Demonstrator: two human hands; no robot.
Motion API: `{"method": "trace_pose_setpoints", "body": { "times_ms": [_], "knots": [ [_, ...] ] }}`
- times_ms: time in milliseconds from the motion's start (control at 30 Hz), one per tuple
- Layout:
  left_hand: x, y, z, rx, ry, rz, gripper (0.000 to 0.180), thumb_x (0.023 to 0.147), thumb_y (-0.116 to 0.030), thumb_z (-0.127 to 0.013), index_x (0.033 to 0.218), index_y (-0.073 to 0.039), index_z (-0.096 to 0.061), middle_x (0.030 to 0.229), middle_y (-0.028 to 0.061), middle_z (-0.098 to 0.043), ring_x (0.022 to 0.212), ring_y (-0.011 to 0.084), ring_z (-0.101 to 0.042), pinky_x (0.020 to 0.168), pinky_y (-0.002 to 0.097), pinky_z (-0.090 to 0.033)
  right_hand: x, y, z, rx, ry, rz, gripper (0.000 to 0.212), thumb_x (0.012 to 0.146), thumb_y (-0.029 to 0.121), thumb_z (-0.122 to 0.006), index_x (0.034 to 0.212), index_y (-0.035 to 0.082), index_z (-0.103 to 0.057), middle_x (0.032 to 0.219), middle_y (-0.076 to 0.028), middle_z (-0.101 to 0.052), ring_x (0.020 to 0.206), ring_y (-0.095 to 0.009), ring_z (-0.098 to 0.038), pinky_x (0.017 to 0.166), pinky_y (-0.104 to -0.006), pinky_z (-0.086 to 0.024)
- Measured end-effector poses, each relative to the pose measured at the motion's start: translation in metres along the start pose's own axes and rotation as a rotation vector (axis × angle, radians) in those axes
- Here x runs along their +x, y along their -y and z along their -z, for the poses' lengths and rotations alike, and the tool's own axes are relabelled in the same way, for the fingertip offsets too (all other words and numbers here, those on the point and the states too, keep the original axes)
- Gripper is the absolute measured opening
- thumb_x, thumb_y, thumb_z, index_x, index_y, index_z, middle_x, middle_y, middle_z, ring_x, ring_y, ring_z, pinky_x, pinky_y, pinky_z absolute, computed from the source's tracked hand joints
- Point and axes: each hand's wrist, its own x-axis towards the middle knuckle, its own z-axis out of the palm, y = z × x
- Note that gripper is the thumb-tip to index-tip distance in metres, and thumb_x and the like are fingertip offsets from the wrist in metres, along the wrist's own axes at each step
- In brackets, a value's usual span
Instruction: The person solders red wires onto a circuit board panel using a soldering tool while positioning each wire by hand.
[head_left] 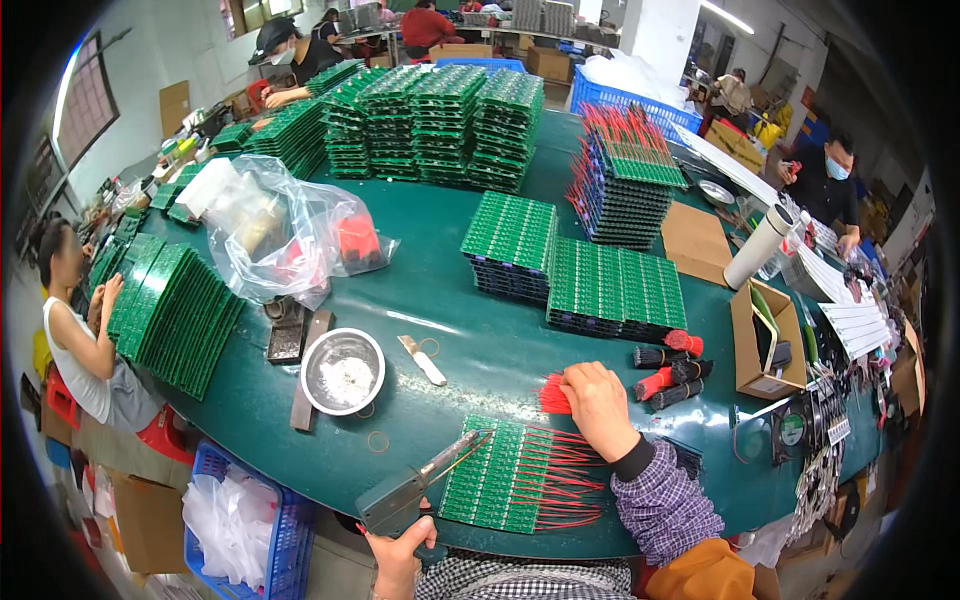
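My left hand (402, 552) is wrapped round the grip of a grey soldering gun (390, 506). Its long tip reaches over the upper part of a green circuit board panel (492, 475) lying in front of me. Red wires (565, 505) stick out from the panel's right side in a row. Beyond the panel, my right hand (600, 408) has its fingers closed at a small bundle of red wires (554, 395); the fingertips are partly hidden. Bundles of black wire (660, 357) and red wire (655, 382) lie to the right of that hand.
A metal bowl (343, 372), a white-handled tool (422, 360) and a plastic bag (290, 235) lie to the left. Stacked panels (615, 290) and a wired stack (630, 190) stand ahead. At right are a cardboard box (765, 345) and a flask (758, 245). Several people sit around.
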Motion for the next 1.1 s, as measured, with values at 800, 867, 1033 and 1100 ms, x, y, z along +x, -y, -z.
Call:
{"method": "trace_pose_setpoints", "body": {
  "times_ms": [800, 867, 1033, 1100],
  "knots": [
    [0.002, 0.001, -0.001, 0.024, 0.007, -0.051, 0.050, 0.079, 0.007, -0.073, 0.127, 0.005, -0.057, 0.105, 0.0184, -0.067, 0.058, 0.0204, -0.061, 0.045, 0.0321, -0.049, -0.002, 0.001, -0.003, 0.101, -0.131, -0.002, 0.006, 0.083, 0.004, -0.076, 0.089, 0.005, -0.074, 0.088, -0.006, -0.065, 0.086, -0.028, -0.064, 0.074, -0.0400, -0.054],
    [0.003, 0.002, 0.000, 0.024, 0.005, -0.055, 0.050, 0.079, 0.007, -0.073, 0.127, 0.005, -0.057, 0.105, 0.0186, -0.067, 0.058, 0.0203, -0.061, 0.045, 0.0320, -0.049, 0.000, 0.003, -0.002, 0.088, -0.127, -0.002, 0.006, 0.083, 0.003, -0.075, 0.089, 0.006, -0.073, 0.088, -0.006, -0.064, 0.086, -0.028, -0.063, 0.075, -0.0399, -0.053],
    [0.004, 0.002, 0.000, 0.038, -0.018, -0.060, 0.050, 0.080, 0.007, -0.071, 0.128, 0.005, -0.056, 0.107, 0.0181, -0.067, 0.058, 0.0190, -0.060, 0.045, 0.0307, -0.048, 0.004, 0.007, 0.001, 0.092, -0.134, 0.005, 0.010, 0.085, 0.001, -0.073, 0.093, 0.005, -0.067, 0.092, -0.008, -0.059, 0.089, -0.029, -0.060, 0.078, -0.0399, -0.052],
    [0.004, 0.000, -0.001, 0.040, -0.007, -0.053, 0.050, 0.080, 0.008, -0.070, 0.129, 0.005, -0.056, 0.107, 0.0178, -0.067, 0.058, 0.0187, -0.060, 0.045, 0.0301, -0.048, 0.004, 0.006, 0.001, 0.082, -0.113, 0.000, 0.010, 0.087, 0.001, -0.072, 0.095, 0.005, -0.067, 0.093, -0.008, -0.059, 0.090, -0.029, -0.061, 0.078, -0.0402, -0.052]
  ]
}}
